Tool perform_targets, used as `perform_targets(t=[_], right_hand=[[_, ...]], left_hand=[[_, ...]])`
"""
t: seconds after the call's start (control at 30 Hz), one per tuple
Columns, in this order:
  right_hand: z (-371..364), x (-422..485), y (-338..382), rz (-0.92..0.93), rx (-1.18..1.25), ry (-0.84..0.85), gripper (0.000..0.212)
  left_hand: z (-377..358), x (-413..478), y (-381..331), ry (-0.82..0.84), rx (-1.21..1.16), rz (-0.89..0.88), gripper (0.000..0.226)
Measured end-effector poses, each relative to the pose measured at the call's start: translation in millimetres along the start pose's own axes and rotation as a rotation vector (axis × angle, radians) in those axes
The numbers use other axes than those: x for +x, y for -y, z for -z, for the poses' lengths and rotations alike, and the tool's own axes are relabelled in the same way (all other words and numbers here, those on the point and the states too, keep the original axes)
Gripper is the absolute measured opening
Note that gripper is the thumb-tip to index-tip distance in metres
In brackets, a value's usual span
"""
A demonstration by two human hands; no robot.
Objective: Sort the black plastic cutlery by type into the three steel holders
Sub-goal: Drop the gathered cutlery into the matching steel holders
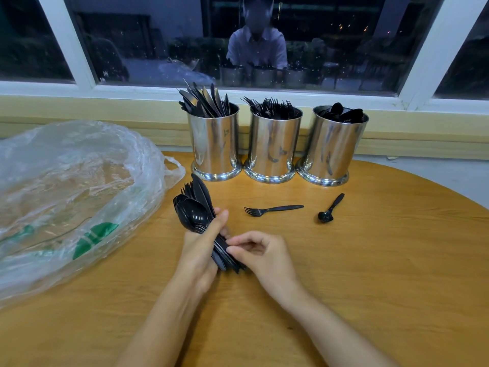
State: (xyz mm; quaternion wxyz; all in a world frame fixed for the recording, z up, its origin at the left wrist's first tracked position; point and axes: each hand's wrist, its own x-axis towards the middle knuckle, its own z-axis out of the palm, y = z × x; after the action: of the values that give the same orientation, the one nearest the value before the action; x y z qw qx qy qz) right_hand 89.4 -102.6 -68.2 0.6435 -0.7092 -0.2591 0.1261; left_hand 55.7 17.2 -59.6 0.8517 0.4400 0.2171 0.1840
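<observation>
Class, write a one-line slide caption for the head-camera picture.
Left hand grips mixed black cutlery, right hand pinches its handles; three steel holders stand behind.

On my feed the person is mostly two arms: the left forearm (158, 313) and the right forearm (330, 321) are uncovered along all the length I can see, down to the bottom edge of the view. The left hand (198, 252) and the right hand (267, 256) are bare as well, with slim fingers and nails that look cut short. In the dark window pane (158, 35) I can make out a reflected figure (257, 49) in a pale collared shirt with short sleeves; finer detail there is too dim for me to read.
</observation>
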Motion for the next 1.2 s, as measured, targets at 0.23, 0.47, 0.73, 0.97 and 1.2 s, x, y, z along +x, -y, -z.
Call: perform_targets(t=[0.23,0.47,0.73,0.97,1.2], right_hand=[[60.0,25.3,-16.1,0.075,-0.537,-0.152,0.020],[88.3,57.3,-35.8,0.073,-1.002,-0.095,0.037],[84.1,74.9,-34.8,0.024,-1.337,0.000,0.055],[84.5,67.1,-31.9,0.125,-1.417,-0.061,0.016],[64.4,40.0,-10.1,0.031,-0.652,-0.250,0.013]], left_hand=[[6.0,3.5,-4.7,-0.022,-0.125,0.018,0.010],[4.5,2.3,-5.5,0.045,-0.147,0.027,0.009],[5.9,2.6,-5.4,0.042,-0.140,0.050,0.013],[5.8,2.9,-4.8,0.046,-0.139,0.061,0.012],[5.3,3.7,-2.1,0.024,-0.124,0.076,0.011]])
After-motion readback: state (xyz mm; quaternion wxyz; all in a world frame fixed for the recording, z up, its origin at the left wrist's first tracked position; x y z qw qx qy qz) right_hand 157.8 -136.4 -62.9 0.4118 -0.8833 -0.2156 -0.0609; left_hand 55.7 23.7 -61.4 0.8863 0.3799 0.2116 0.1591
